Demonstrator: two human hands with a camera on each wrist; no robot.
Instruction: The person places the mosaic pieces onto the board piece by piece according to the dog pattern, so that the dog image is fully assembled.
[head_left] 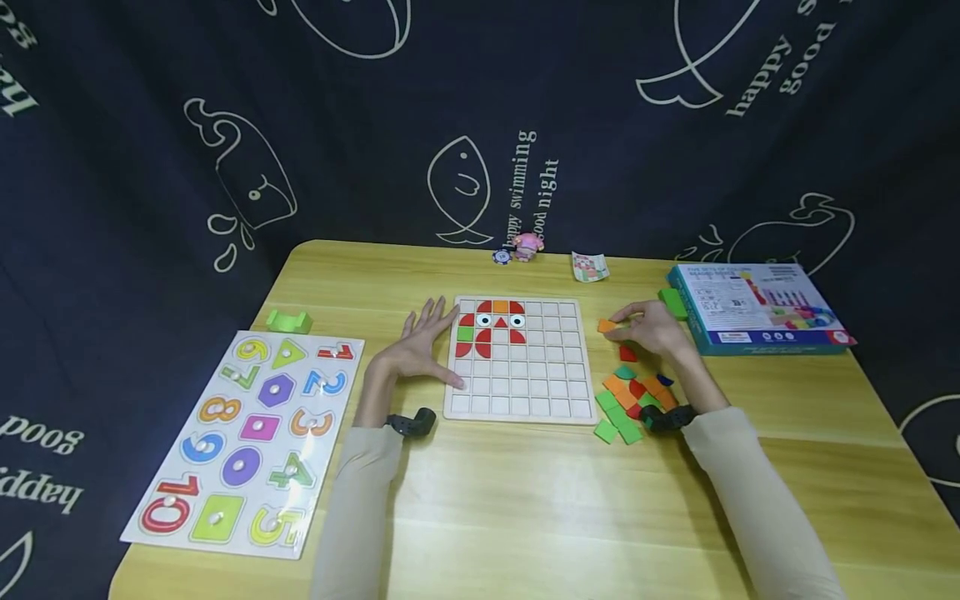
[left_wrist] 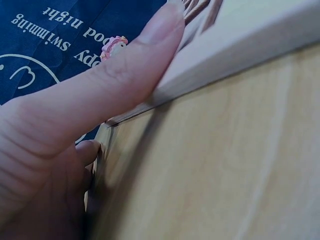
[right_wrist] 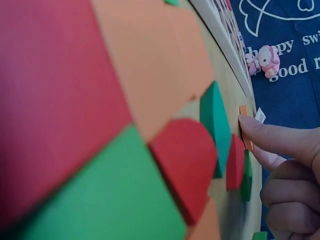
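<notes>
A white gridded board (head_left: 547,358) lies flat on the table, with red, orange, green and eye-patterned tiles (head_left: 500,322) set in its upper left squares. My left hand (head_left: 411,350) is spread at the board's left side; its thumb (left_wrist: 145,55) rests against the board's edge. To the right of the board, my right hand (head_left: 651,327) pinches an orange tile (head_left: 607,326) between thumb and finger (right_wrist: 280,137). A red tile (head_left: 627,354) lies just below that hand. Nearer the wrist is a loose pile of orange, red, green and blue tiles (head_left: 618,417).
A number-and-shape puzzle board (head_left: 255,383) lies at left, below a green block (head_left: 288,322). At right, a blue-edged box (head_left: 757,308) stands beside another green block (head_left: 673,303). A pink figurine (head_left: 528,244), a poker chip (head_left: 502,257) and a printed card (head_left: 589,267) sit at the back.
</notes>
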